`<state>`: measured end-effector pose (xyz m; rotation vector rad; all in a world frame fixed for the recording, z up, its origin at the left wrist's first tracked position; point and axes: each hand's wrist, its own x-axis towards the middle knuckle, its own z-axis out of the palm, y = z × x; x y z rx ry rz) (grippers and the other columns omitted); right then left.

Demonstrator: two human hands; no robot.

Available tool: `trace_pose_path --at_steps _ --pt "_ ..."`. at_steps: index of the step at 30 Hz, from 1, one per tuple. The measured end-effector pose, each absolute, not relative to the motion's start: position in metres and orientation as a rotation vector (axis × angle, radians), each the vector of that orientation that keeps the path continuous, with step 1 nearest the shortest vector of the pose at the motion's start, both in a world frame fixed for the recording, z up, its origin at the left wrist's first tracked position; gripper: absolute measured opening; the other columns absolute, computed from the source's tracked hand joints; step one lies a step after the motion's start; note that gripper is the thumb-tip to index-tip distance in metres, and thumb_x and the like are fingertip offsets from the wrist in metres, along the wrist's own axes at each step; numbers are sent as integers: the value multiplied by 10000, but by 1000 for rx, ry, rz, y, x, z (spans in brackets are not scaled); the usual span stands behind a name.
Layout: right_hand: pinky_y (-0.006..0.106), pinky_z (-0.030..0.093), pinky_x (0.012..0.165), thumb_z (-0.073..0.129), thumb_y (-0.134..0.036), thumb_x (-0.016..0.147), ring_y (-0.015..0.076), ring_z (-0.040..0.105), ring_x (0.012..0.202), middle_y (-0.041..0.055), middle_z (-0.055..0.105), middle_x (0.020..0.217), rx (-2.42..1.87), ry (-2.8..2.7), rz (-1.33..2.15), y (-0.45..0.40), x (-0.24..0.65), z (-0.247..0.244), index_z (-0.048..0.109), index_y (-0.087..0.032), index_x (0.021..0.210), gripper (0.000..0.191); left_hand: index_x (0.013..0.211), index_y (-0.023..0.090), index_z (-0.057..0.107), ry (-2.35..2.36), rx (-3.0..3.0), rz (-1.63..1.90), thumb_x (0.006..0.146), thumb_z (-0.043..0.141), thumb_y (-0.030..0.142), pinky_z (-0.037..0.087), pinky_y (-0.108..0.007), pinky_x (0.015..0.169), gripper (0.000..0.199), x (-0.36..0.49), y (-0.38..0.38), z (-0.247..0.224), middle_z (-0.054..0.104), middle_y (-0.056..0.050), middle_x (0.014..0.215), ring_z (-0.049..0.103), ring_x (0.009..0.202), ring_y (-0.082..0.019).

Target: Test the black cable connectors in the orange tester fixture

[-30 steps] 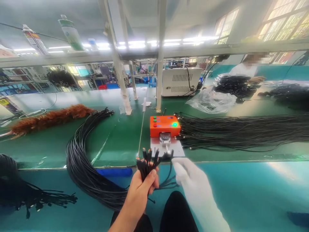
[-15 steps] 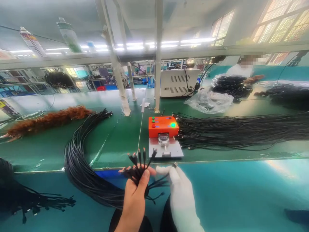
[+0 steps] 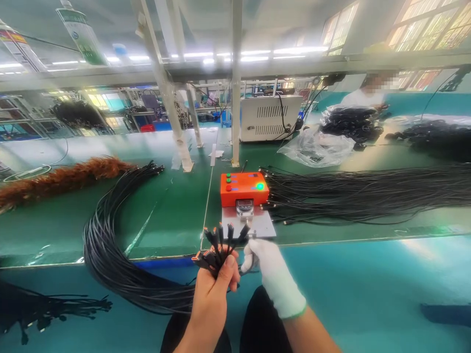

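Note:
My bare left hand [image 3: 215, 287] is closed around a bunch of black cables [image 3: 121, 274], their connector ends [image 3: 221, 240] fanned upward, some with orange tips. The bunch curves away to the left, up onto the bench. In a white glove, my right hand [image 3: 272, 277] pinches a single cable just right of the bunch, at the front edge of a metal plate [image 3: 268, 226]; the connector in its fingertips is mostly hidden. On the plate sits a small round gauge [image 3: 245, 208], in front of an orange box [image 3: 245, 190] with buttons and a lit green light.
Loose black cables [image 3: 353, 196] lie across the bench's right side. A fluffy brown bundle [image 3: 69, 179] lies at left, and more cables [image 3: 47, 309] hang lower left. Behind stand metal posts [image 3: 235, 98], a white vented case [image 3: 270, 117] and clear plastic bags [image 3: 318, 147]. A person sits far right.
My right hand has moved up from beside the bunch to the metal plate's front edge, with a cable in its fingers. The left hand, still on the bunch, has shifted slightly right.

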<state>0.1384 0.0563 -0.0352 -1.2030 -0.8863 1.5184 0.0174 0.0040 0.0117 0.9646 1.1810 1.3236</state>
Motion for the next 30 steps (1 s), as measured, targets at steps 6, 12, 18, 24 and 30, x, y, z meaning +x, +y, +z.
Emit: trace_pose_path --at_steps 6,12,18,24,30 --pt "263 393 451 492 -441 701 135 484 353 3 553 361 -1190 -908 1511 57 136 -29 505 -177 601 282 823 167 637 1194 953 1307 806 611 429 395 -226 539 264 17 7 12 512 45 536 439 495 -86" --pt "280 419 522 518 -455 739 144 499 419 -1 568 402 -1220 -940 1449 57 136 -24 530 -168 652 300 847 187 640 1103 848 1382 772 661 411 433 -240 576 238 16 9 9 488 55 518 446 501 -92" --pt "275 413 524 502 -478 770 143 497 420 -5 562 405 -1223 -903 1443 56 133 -24 545 -165 666 332 902 174 630 1105 908 1370 813 619 351 385 -226 532 199 14 11 9 525 41 550 432 490 -84" --pt "283 431 543 477 -436 785 156 537 451 8 585 450 -1242 -1098 1502 47 143 -29 562 -170 651 309 835 156 611 1072 819 1357 779 650 317 375 -228 500 175 7 15 13 606 9 632 457 483 -84" --pt "323 358 584 604 -395 724 186 487 526 28 564 511 -1849 -1305 673 20 165 -10 576 -239 523 256 864 140 616 1117 884 1292 787 645 335 380 -228 512 212 7 5 14 586 18 617 468 487 -86"
